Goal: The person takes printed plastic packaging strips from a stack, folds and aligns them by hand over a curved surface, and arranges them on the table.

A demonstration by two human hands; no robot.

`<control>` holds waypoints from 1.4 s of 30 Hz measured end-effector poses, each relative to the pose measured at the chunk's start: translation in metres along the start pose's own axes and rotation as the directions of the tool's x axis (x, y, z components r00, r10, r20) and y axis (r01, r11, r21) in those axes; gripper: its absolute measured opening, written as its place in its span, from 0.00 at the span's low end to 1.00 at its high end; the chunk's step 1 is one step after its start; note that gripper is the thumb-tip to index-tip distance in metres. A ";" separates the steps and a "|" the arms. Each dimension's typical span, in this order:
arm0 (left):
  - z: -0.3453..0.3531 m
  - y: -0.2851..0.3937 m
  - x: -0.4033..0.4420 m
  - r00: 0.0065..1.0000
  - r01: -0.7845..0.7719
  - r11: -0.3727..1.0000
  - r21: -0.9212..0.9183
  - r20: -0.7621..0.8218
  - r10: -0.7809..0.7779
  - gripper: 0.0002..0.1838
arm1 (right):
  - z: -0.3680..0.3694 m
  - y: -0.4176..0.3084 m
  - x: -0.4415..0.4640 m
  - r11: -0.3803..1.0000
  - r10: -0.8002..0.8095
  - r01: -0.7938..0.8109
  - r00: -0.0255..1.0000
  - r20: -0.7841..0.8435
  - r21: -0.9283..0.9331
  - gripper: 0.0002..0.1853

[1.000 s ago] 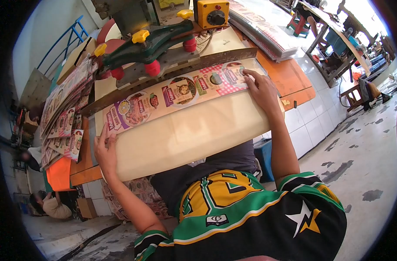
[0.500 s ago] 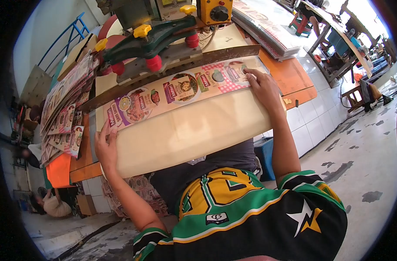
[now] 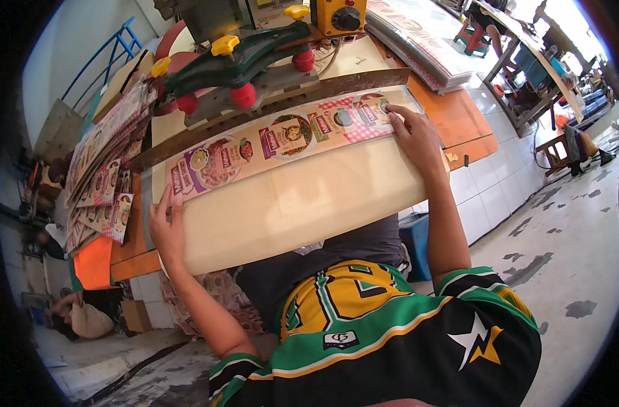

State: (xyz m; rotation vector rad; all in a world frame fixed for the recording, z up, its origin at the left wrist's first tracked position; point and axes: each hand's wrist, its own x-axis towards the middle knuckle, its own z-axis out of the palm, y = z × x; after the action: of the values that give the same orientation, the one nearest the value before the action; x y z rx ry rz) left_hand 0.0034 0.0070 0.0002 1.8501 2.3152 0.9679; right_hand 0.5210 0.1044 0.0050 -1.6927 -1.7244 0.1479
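A long printed sheet (image 3: 255, 150) with food pictures and red checks lies across a cream-coloured panel (image 3: 302, 197), its far edge along a metal bar. My left hand (image 3: 167, 227) grips the sheet's left end, thumb and fingers at the corner. At the opposite end, my right hand (image 3: 414, 139) holds the right corner, fingertips on the print and thumb beside it. Beyond the metal bar (image 3: 275, 112) stands a press-like machine with a dark green clamp arm (image 3: 238, 64), yellow knobs and red collars. The undersides of both hands are hidden.
Stacked printed sheets (image 3: 95, 176) lean at the left, above an orange piece (image 3: 92, 261). Another stack (image 3: 418, 44) lies at the back right, near the yellow control box (image 3: 338, 17). A blue bin (image 3: 415, 244) stands below the table. Another person (image 3: 89, 319) is at lower left.
The whole view shifts slightly. Both hands stay at the ends of the printed sheet, with hardly any movement. The person at lower left has shifted posture a little.
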 end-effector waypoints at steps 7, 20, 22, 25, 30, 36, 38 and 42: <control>0.003 -0.006 -0.002 0.999 0.018 1.000 -0.023 -0.040 -0.019 0.26 | -0.010 -0.010 -0.002 0.986 0.066 -0.069 0.998 0.026 0.149 0.14; 0.004 -0.010 -0.003 0.999 0.017 0.999 -0.030 -0.046 -0.018 0.25 | -0.013 -0.008 -0.003 0.968 0.009 -0.001 1.000 -0.028 0.251 0.13; 0.001 -0.004 -0.004 0.999 0.045 0.997 -0.055 -0.027 -0.046 0.24 | -0.014 -0.008 -0.004 0.963 -0.008 0.013 1.000 -0.020 0.270 0.14; 0.000 0.000 -0.004 0.999 0.037 0.994 -0.105 -0.024 -0.040 0.23 | -0.014 -0.007 -0.004 0.957 -0.016 0.021 1.000 -0.020 0.288 0.13; 0.005 -0.015 -0.002 0.997 0.013 0.988 -0.156 -0.068 -0.024 0.21 | -0.014 -0.007 -0.005 0.896 0.010 -0.012 1.000 0.006 0.445 0.14; 0.006 -0.022 0.000 0.981 0.093 0.924 -0.370 -0.126 -0.149 0.19 | -0.004 0.013 0.001 0.820 0.064 -0.067 0.998 0.025 0.569 0.18; 0.007 -0.023 0.002 0.969 0.069 0.885 -0.461 -0.182 -0.170 0.20 | -0.002 0.018 0.003 0.763 0.082 -0.068 0.997 0.008 0.642 0.20; 0.004 -0.025 0.007 0.976 0.122 0.822 -0.556 -0.086 -0.203 0.22 | -0.008 0.015 0.003 0.655 0.113 -0.162 0.987 0.115 0.738 0.27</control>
State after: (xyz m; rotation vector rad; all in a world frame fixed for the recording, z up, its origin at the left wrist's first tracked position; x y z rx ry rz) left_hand -0.0193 0.0129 -0.0125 1.3647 1.9187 1.5714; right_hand 0.5383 0.1068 0.0037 -1.1755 -1.2792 0.8711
